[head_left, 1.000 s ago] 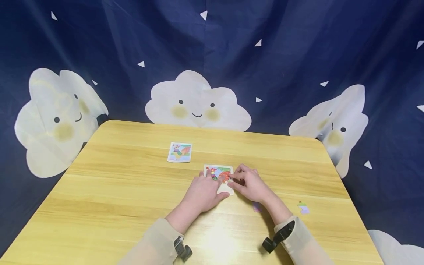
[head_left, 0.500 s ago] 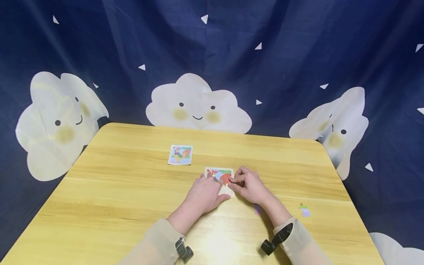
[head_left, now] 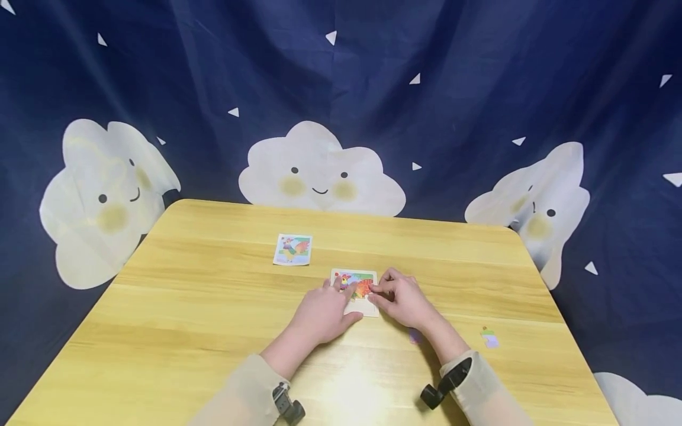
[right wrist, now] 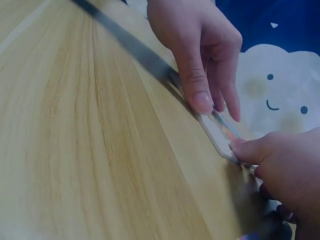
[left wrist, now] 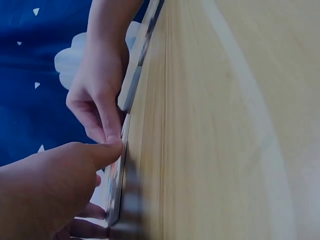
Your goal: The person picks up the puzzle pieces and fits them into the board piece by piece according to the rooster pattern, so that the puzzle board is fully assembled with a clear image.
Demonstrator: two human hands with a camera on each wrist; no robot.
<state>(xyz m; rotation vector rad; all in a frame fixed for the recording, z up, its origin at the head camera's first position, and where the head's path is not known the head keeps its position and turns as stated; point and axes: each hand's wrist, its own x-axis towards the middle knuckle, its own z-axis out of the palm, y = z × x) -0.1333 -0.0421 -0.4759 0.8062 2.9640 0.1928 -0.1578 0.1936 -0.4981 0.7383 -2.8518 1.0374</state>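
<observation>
The worktop [head_left: 186,307] in front of me is pale yellow wood with the grain running across it, its far corners rounded and a bright patch of glare near me. Behind it hangs a deep blue curtain [head_left: 373,71] printed with small white triangles and smiling clouds [head_left: 322,154] with yellow cheeks; the middle cloud sits right above the far edge.

My puzzle board [head_left: 364,307] lies about midway across the worktop, a brightly coloured rooster picture filling its far part and a bare cream strip showing at the near side. My left hand [head_left: 322,310] rests on it, fingers laid out over the picture and thumb by the near edge. My right hand [head_left: 404,300] pinches the board's right edge between thumb and bent fingers; I cannot tell whether a piece is caught there too.

Farther off and to the left lies a picture card [head_left: 293,249] with a similar rooster. A green and lilac piece [head_left: 489,338] lies well to the right, and a purple piece [head_left: 414,336] shows just beside my right forearm. Both my sleeves [head_left: 240,387] are pale beige.
</observation>
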